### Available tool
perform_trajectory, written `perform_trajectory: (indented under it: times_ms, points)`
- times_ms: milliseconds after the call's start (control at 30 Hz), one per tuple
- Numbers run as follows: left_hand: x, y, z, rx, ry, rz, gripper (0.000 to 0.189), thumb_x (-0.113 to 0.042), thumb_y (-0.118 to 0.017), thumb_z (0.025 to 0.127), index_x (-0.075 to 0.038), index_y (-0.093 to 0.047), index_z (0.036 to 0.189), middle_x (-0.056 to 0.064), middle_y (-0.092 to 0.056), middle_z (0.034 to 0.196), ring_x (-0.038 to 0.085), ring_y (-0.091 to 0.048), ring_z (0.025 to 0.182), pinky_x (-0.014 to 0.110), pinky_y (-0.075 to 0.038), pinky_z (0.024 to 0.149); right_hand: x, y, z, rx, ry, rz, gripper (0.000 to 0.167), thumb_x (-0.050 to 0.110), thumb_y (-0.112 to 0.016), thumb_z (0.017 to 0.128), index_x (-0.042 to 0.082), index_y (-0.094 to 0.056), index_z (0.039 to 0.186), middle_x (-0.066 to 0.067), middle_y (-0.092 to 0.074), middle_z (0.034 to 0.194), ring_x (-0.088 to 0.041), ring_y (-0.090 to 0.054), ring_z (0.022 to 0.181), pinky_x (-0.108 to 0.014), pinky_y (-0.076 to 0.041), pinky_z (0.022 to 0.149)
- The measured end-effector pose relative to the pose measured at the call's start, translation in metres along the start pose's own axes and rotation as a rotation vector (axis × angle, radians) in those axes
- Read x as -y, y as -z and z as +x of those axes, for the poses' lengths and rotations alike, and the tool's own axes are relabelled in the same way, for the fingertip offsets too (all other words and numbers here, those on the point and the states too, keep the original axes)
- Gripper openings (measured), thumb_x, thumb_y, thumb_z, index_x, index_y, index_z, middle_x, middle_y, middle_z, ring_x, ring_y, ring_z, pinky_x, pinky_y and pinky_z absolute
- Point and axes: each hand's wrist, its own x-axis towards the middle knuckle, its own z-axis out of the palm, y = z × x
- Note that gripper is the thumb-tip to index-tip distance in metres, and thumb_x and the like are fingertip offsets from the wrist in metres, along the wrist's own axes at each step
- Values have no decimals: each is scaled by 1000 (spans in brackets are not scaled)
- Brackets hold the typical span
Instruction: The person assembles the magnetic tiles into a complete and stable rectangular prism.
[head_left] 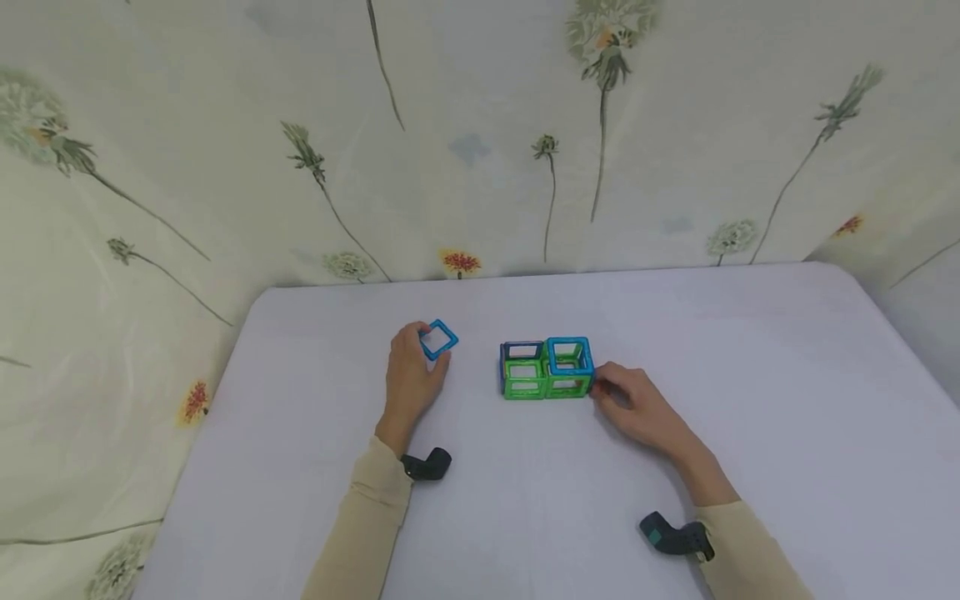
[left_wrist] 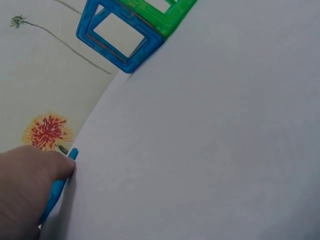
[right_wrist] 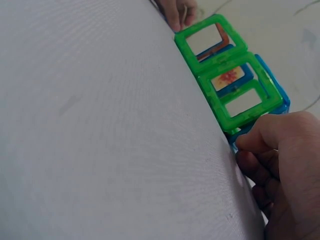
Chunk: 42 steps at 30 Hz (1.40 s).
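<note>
A blue square magnetic tile (head_left: 451, 339) with an open middle is pinched between the thumb and fingers of my left hand (head_left: 411, 375). In the left wrist view that tile (left_wrist: 56, 192) shows edge-on beside the thumb. To its right stands a two-box structure of magnetic tiles (head_left: 525, 392), green along the front, dark blue at the left end and lighter blue on top of the right box. My right hand (head_left: 637, 404) pinches the structure's blue right end near the table. Its curled fingers partly hide that edge in the right wrist view, where the green front (right_wrist: 202, 75) shows.
A white-covered table (head_left: 525, 500) lies under both hands. Behind it and to the left hangs a pale cloth (head_left: 465, 200) printed with dandelions and red-orange flowers. Each wrist bears a dark camera mount, one on the left wrist (head_left: 427, 465) and one on the right (head_left: 675, 535).
</note>
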Motion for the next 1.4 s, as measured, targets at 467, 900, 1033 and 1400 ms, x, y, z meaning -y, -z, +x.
perform_trajectory:
  times_ms: [467, 900, 1033, 1400]
  points:
    - [3, -3, 1, -19, -39, 20, 44, -19, -64, 88, -9, -46, 128, 12, -49, 131, 29, -41, 127, 43, -40, 100, -21, -7, -1, 0, -24, -13, 22, -9, -57, 86, 7, -63, 99, -3, -66, 86, -13, -52, 76, -18, -45, 73]
    - [4, -2, 2, -39, -20, -35, 42, -25, -66, 86, -15, -53, 125, 7, -55, 128, 26, -48, 121, 43, -41, 98, -42, -12, -1, 7, -39, -1, 25, -5, -57, 87, 15, -63, 102, 7, -64, 86, -7, -52, 78, -18, -44, 75]
    - [3, -2, 2, -66, -84, -48, 41, -26, -68, 85, -14, -56, 122, 6, -59, 125, 25, -53, 118, 43, -41, 100, -33, -10, -1, 2, -45, -7, 24, -7, -57, 87, 10, -64, 102, 2, -65, 86, -9, -53, 78, -17, -44, 75]
    - [1, -3, 0, -80, -120, -115, 40, -27, -69, 84, -15, -57, 121, 5, -61, 123, 21, -56, 118, 40, -41, 102, -1, -2, 0, -6, -21, -21, 22, -11, -57, 84, 4, -64, 99, -5, -66, 84, -14, -54, 75, -18, -45, 73]
